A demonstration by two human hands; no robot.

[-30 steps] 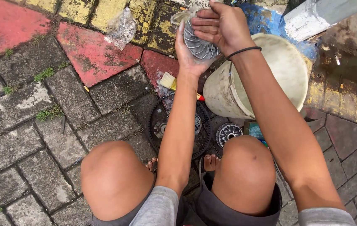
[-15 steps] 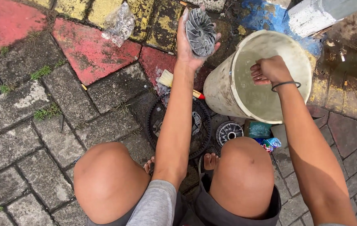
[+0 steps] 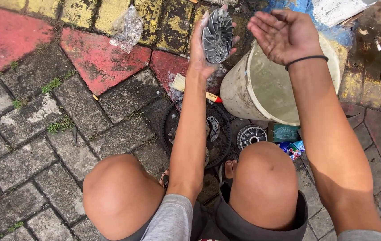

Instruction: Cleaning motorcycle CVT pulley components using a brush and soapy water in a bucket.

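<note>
My left hand (image 3: 203, 49) holds up a round finned metal pulley disc (image 3: 217, 35), fins facing me. My right hand (image 3: 284, 35) is cupped and open, palm up, above the rim of a dirty cream bucket (image 3: 244, 89), just right of the disc. A black band sits on that wrist. I am squatting, with both bare knees low in the frame.
On the paving between my feet lie a large black toothed ring (image 3: 219, 134), a smaller round metal part (image 3: 251, 135), a brush with a red handle tip (image 3: 182, 84) and coloured sachets (image 3: 290, 142). A crumpled clear plastic bag (image 3: 128, 26) lies on the painted pavers.
My right hand left the disc, dipped into the bucket, and now rises cupped beside the disc. My left hand keeps holding the disc up.
</note>
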